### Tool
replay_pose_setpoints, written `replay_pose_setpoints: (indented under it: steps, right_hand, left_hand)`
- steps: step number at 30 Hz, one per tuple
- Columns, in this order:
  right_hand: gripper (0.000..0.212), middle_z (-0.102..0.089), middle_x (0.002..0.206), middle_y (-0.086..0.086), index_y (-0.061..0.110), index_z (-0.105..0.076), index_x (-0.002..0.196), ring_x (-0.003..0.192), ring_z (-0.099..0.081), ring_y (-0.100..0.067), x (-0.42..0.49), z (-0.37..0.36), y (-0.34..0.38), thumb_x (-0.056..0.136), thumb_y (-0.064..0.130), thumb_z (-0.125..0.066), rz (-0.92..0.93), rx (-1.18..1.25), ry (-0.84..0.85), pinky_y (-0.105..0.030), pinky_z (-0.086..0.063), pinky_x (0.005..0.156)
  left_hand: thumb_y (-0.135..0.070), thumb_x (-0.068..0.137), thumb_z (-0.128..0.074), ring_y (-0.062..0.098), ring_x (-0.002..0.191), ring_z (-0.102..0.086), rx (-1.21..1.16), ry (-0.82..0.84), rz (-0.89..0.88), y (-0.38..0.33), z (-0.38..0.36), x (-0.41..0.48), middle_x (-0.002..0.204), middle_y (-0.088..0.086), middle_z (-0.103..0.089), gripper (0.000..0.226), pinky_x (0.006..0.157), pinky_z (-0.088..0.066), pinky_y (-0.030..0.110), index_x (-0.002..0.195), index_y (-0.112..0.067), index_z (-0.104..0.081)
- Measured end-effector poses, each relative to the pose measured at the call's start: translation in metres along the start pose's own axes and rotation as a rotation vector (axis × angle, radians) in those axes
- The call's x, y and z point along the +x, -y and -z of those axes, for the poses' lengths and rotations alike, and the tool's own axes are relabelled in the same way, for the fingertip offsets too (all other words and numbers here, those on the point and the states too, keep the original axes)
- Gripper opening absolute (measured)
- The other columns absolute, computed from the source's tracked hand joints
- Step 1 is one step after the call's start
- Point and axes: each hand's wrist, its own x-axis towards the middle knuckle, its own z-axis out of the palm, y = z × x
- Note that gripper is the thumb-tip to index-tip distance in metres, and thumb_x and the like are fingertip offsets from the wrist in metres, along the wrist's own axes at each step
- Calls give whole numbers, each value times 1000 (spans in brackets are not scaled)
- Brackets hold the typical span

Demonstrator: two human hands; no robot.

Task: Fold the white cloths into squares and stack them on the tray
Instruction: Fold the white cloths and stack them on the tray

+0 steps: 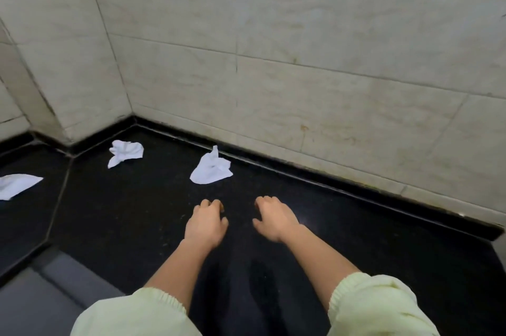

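Black speckled stone counter (pixel 131 215) lies open before us, broken by three crumpled white cloths: the centre cloth (pixel 210 168), the corner cloth (pixel 124 152), the left-edge cloth (pixel 16 185). A cream tiled wall (pixel 301 34) blocks the rear.

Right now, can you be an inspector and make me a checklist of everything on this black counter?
Surface: shiny black speckled counter, with a seam on the left.
Job's things: three white cloths, all crumpled, none folded: near cloth by the wall, corner cloth, and left cloth, which is cut off by the picture edge. No tray seen.
Clutter: nothing seen.
Hands: left hand and right hand are side by side at the counter, fingers loosely bent, holding nothing.
Cables: nothing seen.
Surroundings: pale tiled wall behind, pale green sleeves, grey surface at lower left.
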Motion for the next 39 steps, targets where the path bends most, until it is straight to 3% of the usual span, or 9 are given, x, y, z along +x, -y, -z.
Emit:
replay_pose_setpoints:
  steps: [14, 17, 21, 25, 28, 31, 39]
  right_hand:
    - [37, -51, 128, -7, 11, -47, 128, 120, -45, -26, 209, -73, 36, 96, 31, -49, -22, 54, 136, -39, -42, 97]
    - [35, -50, 130, -7, 12, -48, 127, 120, -45, -25, 239, -83, 37, 98, 30, -46, -21, 24, 116, -38, -41, 96]
    - [32, -48, 133, -7, 12, -48, 127, 123, -43, -25, 273, -93, 37, 98, 25, -45, -11, -66, 96, -38, -38, 97]
    - [31, -49, 131, -7, 12, -49, 125, 120, -44, -25, 295, -99, 36, 95, 15, -48, -1, -176, 136, -36, -36, 97]
    - [28, -50, 127, -9, 9, -51, 121, 118, -47, -26, 305, -101, 39, 94, 12, -47, 23, -259, 188, -34, -36, 95]
    - [29, -49, 127, -13, 5, -48, 123, 116, -49, -28, 316, -100, 48, 94, 6, -45, 43, -327, 212, -35, -38, 93]
    - [31, -54, 125, -16, 2, -50, 123, 113, -54, -29, 316, -100, 71, 92, 4, -49, -64, -287, 345, -35, -44, 86]
  left_hand:
    - [-27, 94, -51, 16, 116, -44, -27, 89, 87, 123, -25, 172, 125, -1, -49, 28, 88, -47, 30, 122, -21, -54]
    - [-18, 91, -53, 15, 111, -46, -23, 68, 13, 136, -31, 199, 121, -3, -52, 25, 88, -47, 29, 115, -21, -58]
    - [-13, 89, -54, 16, 113, -48, 0, 39, -152, 148, -40, 233, 126, -4, -49, 34, 90, -45, 29, 122, -19, -57]
    - [-17, 85, -56, 15, 111, -50, 7, 87, -290, 157, -49, 260, 125, -4, -50, 38, 88, -44, 27, 123, -21, -55]
    - [-23, 85, -55, 14, 107, -50, 21, 130, -337, 163, -53, 272, 122, -6, -51, 37, 83, -42, 25, 122, -23, -55]
    - [-14, 84, -53, 16, 106, -49, 81, 172, -391, 166, -52, 284, 120, -4, -50, 39, 78, -37, 25, 122, -22, -52]
    - [-3, 85, -46, 24, 106, -46, 213, 336, -425, 172, -43, 295, 117, 7, -50, 38, 84, -40, 31, 120, -15, -43]
